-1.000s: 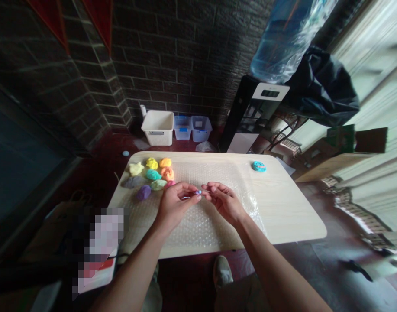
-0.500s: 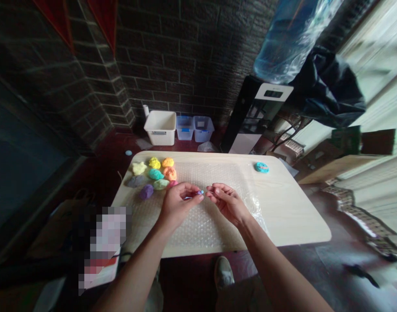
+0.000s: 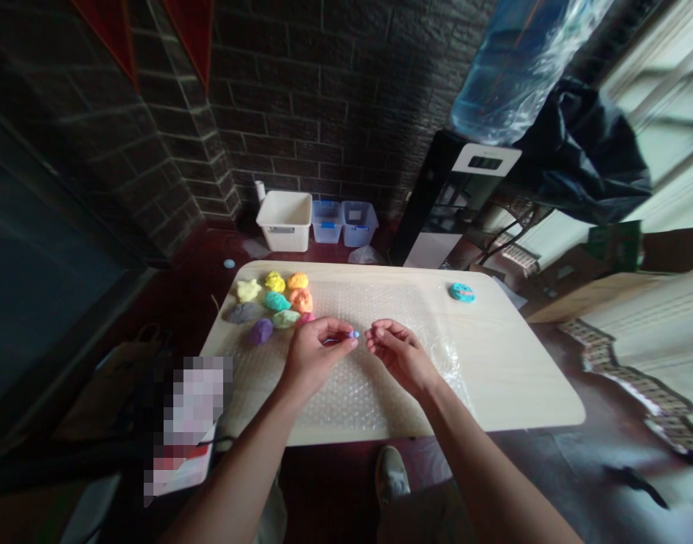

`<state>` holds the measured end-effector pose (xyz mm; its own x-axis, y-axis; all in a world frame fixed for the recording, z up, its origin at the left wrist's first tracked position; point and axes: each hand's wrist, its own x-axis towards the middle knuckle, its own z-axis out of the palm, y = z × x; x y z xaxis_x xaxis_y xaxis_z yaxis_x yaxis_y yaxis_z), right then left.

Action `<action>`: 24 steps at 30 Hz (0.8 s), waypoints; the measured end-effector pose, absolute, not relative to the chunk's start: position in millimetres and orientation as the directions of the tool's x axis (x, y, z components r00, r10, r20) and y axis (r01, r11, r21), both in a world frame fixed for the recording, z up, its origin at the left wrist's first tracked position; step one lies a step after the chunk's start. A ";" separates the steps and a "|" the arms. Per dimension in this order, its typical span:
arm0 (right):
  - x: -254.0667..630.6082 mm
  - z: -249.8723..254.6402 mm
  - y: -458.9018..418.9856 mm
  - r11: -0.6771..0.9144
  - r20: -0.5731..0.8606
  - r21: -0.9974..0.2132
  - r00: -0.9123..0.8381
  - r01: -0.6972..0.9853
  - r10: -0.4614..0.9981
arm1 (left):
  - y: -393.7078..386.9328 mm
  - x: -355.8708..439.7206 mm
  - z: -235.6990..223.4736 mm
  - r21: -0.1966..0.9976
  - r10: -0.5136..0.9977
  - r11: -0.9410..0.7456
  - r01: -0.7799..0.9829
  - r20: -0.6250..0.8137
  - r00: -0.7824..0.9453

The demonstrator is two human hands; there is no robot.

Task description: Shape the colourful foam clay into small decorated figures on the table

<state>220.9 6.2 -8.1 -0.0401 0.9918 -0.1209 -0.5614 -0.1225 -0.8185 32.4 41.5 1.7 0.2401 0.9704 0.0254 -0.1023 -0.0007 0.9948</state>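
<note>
Between the thumb and fingertips of my left hand point(image 3: 315, 353) is a small purple and light-blue piece of modelling clay point(image 3: 354, 334). My right hand point(image 3: 401, 353) hovers just to its right, a small gap away, with thumb and fingers pinched together; whatever they may hold is too small to tell. Both hands are above a sheet of bubble wrap point(image 3: 357, 393). Left of them lie several lumps of clay, among them a purple lump point(image 3: 261, 331), a grey lump point(image 3: 244, 312), an orange lump point(image 3: 301, 300) and a teal lump point(image 3: 276, 301). A pink lump is partly hidden behind my left hand.
The bubble wrap lies on a pale wooden table point(image 3: 521, 370). A turquoise object point(image 3: 462, 292) sits near its far right corner. On the floor beyond stand a white bin point(image 3: 289, 238), two clear plastic boxes point(image 3: 358, 234) and a water dispenser point(image 3: 437, 204).
The whole view has shifted slightly. My hands keep nearly the same pose, with the clay piece still in my left fingers.
</note>
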 end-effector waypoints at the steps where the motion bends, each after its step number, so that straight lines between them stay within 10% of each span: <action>1: 219.9 -7.9 6.3 -0.134 -0.125 -0.812 -0.055 -0.568 0.991 | 41.5 32.7 1.4 0.994 0.971 0.001 -0.105 0.024 0.239; 24: 226.3 -8.4 6.4 -0.224 -0.185 -0.733 -0.128 -0.643 0.974 | 43.5 32.3 0.5 0.993 0.975 0.024 -0.112 0.002 0.222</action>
<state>226.3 6.4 -8.4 -0.1278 0.9743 -0.1853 -0.6428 -0.2237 -0.7326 32.3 43.5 0.5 0.2219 0.9751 0.0016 -0.1116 0.0238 0.9935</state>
